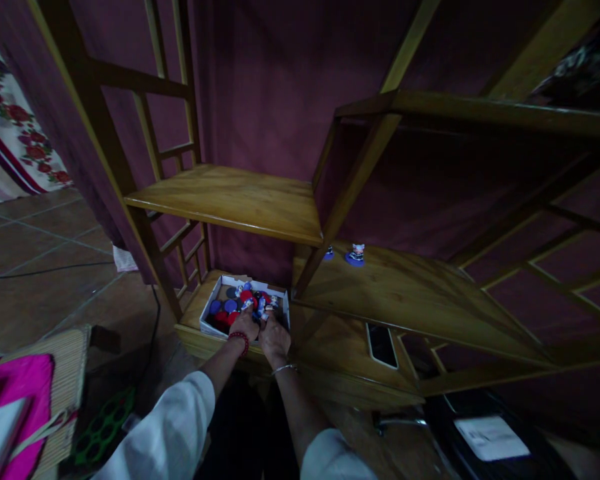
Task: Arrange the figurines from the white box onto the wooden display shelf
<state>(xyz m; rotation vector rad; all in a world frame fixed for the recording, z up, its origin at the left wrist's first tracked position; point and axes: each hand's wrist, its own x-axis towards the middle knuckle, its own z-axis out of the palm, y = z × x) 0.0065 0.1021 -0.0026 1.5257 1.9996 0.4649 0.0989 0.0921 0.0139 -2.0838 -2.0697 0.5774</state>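
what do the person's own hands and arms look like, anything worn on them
Both hands are ungloved. The left hand has a red, beaded-looking bracelet at its wrist, the right hand a thin silvery one. Pale sleeves leave the lower forearms uncovered.

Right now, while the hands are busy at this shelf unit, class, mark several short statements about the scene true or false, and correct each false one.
1. The left hand and the right hand both reach into the white cardboard box. True.
2. The red beaded bracelet is worn with the right hand. False: it circles the left hand's wrist.
3. A small figurine on a blue-purple base stands on the wooden shelf right of the box. True.
4. The smartphone lies inside the box. False: it lies on the lower wooden board, right of the box.
5. Every disc in the box is red. False: blue-purple discs show there too.
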